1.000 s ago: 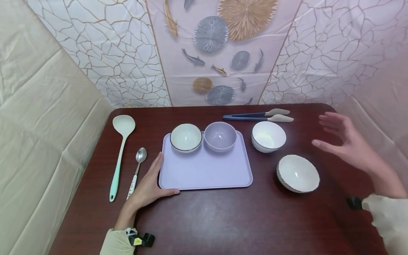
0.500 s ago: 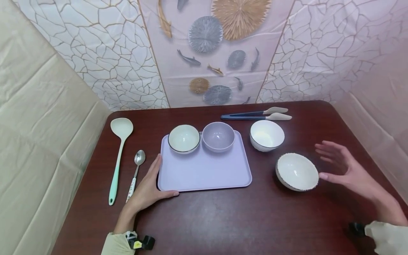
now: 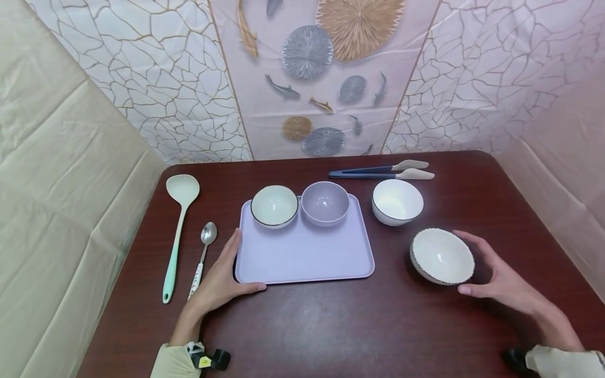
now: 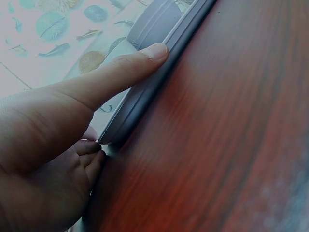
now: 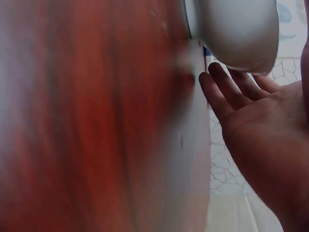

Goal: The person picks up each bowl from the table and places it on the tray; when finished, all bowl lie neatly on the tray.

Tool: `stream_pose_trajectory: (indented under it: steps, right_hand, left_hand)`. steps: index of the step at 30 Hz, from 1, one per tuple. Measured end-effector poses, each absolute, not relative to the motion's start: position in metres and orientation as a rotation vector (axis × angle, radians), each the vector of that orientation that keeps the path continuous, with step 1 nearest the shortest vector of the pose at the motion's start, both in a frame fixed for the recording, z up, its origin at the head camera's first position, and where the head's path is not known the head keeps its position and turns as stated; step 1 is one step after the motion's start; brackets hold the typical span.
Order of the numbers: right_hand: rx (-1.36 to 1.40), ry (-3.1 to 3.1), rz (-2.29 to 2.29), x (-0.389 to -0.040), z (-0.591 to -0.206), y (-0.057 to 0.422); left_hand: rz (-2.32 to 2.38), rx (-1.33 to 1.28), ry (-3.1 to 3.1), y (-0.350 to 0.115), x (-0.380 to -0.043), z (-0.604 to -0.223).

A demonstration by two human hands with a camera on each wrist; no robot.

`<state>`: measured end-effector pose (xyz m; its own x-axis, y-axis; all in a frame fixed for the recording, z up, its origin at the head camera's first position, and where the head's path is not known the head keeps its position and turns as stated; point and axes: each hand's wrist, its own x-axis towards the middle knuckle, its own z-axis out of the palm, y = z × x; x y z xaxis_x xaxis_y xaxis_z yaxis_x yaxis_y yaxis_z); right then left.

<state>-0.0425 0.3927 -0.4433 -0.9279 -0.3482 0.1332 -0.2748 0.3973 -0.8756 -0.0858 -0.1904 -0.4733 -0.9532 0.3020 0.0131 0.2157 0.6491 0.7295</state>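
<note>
My left hand [image 3: 219, 278] rests at the near left corner of a lilac tray [image 3: 307, 262]. Its fingers lie along the left side, and the thumb [image 4: 133, 63] lies straight along the front rim. On the tray's far part stand a white bowl with a dark rim [image 3: 274, 206] and a purple bowl [image 3: 325, 203]. My right hand [image 3: 501, 281] is spread at the right side of a cream bowl with a rough brown rim [image 3: 441, 256]. Its thumb is near the bowl's front and its fingers are partly hidden behind it. In the right wrist view the fingers [image 5: 231, 92] are only loosely bent beside the bowl.
A white bowl [image 3: 398, 202] stands right of the tray. Behind it lie blue tongs with pale tips [image 3: 383, 170]. Left of the tray are a steel spoon with a patterned handle [image 3: 203, 257] and a mint-handled ladle [image 3: 179, 231]. Patterned cloth hangs behind the table.
My right hand has come down and leftward from the far right of the table to the cream bowl's side. The left hand stays at the tray corner.
</note>
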Motion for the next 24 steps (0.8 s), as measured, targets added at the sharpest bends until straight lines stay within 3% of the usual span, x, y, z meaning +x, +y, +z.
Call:
stream_pose_trajectory:
  steps: [24]
  right_hand:
    - [-0.345,2.804,-1.443,-0.041,-0.445,0.366]
  left_hand:
    - [1.184,0.414,2.755,-0.19,-0.086,-0.473]
